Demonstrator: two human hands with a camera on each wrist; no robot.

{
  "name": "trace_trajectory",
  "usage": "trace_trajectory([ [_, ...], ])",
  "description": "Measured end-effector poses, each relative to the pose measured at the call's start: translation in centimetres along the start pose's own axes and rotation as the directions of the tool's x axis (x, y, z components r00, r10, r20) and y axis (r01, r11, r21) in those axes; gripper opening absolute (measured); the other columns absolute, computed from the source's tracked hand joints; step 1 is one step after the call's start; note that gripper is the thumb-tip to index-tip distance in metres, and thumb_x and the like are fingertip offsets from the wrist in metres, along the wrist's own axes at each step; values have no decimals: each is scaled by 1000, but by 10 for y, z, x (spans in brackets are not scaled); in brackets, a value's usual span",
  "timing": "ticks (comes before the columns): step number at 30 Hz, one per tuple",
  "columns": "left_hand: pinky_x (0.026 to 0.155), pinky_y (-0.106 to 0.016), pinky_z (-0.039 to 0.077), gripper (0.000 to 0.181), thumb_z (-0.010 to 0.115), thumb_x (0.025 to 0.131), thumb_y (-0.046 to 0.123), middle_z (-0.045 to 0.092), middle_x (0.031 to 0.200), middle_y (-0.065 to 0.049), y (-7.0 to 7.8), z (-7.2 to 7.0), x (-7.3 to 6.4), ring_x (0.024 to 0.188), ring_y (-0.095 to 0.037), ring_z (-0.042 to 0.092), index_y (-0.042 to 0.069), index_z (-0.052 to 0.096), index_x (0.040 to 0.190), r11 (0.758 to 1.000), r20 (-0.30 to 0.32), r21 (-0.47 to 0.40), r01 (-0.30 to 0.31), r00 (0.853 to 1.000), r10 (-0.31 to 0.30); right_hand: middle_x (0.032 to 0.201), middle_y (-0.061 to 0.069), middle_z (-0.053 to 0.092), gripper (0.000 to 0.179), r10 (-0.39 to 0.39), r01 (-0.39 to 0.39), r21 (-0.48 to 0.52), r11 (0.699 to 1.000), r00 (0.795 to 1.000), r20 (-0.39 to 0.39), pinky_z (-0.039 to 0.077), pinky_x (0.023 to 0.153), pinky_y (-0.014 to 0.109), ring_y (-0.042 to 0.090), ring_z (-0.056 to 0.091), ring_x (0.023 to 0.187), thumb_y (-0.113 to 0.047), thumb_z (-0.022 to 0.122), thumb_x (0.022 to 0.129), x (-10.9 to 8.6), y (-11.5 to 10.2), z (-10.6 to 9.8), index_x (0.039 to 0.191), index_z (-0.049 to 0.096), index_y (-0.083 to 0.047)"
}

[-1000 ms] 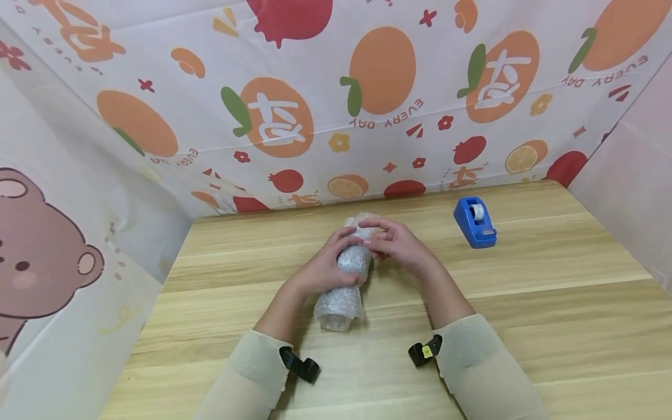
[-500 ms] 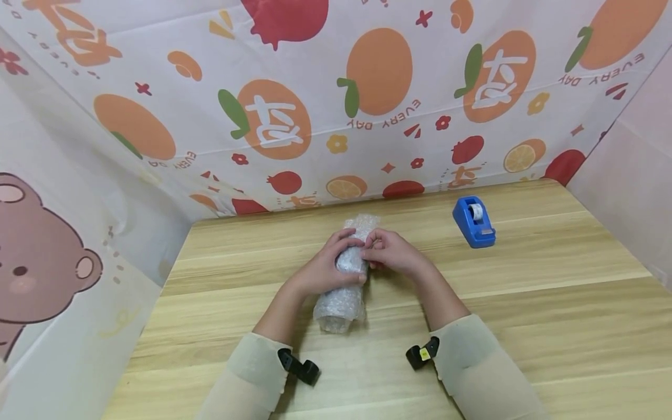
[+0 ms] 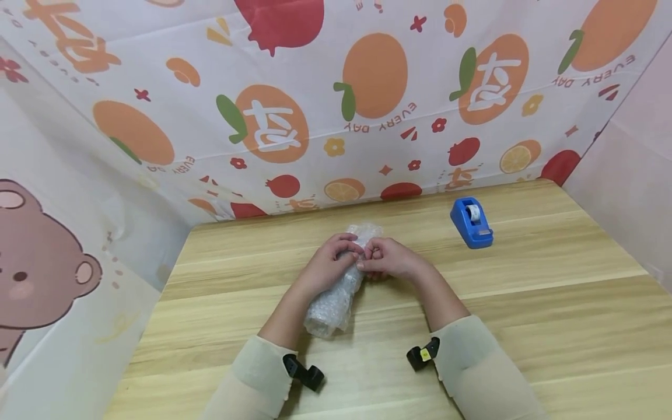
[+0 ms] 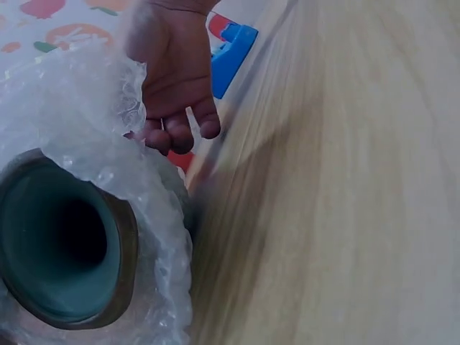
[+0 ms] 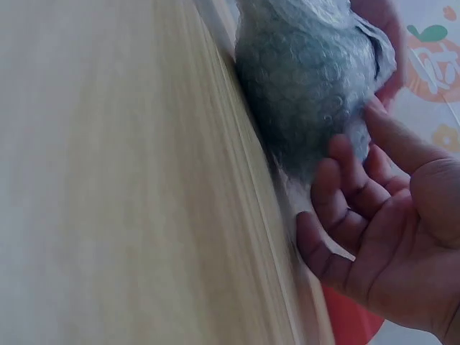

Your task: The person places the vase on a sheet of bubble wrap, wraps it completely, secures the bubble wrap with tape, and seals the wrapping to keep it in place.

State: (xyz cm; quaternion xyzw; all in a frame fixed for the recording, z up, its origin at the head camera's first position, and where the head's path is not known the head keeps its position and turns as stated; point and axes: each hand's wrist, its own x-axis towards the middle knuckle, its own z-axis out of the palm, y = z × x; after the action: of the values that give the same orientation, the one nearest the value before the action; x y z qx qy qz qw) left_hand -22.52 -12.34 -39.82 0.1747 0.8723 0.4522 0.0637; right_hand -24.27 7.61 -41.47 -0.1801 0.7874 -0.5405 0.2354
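Note:
A vase wrapped in bubble wrap lies on the wooden table, its long side slanting away from me. In the left wrist view its teal inside and brown rim show through the wrap's open near end. My left hand holds the roll from the left, fingers bent over its top. On the other side my right hand pinches the wrap's edge, thumb and forefinger right beside the left fingertips. In the right wrist view the remaining fingers of my right hand curl loosely below the wrapped body.
A blue tape dispenser with a roll of tape stands at the back right of the wooden table. Behind the table hangs a fruit-print cloth. Both sleeves carry a black wrist mount.
The roll's near end has swung slightly left. My left thumb has slid forward toward the fingers, and my right fingers, stretched out earlier, have drawn in at the wrap's edge.

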Motion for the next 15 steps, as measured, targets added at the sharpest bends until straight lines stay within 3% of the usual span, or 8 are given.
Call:
trace_trajectory([
  [4,115,-48,30,18,59,95,13,53,140,-4,2,0,-1,139,-27,41,9,72,106,1000,-7,7,-13,1000,13,76,8,67,27,-13,16,-110,994,999,30,47,59,28,19,59,67,-26,73,89,-2,3,-4,89,54,-7],
  [15,116,-48,29,17,60,96,15,53,140,-3,-1,2,-2,139,-26,40,10,72,106,1000,-22,18,1,1000,-1,72,3,63,19,-38,51,-163,985,996,82,43,59,26,14,52,64,-19,74,88,-5,5,-7,89,59,-8],
])
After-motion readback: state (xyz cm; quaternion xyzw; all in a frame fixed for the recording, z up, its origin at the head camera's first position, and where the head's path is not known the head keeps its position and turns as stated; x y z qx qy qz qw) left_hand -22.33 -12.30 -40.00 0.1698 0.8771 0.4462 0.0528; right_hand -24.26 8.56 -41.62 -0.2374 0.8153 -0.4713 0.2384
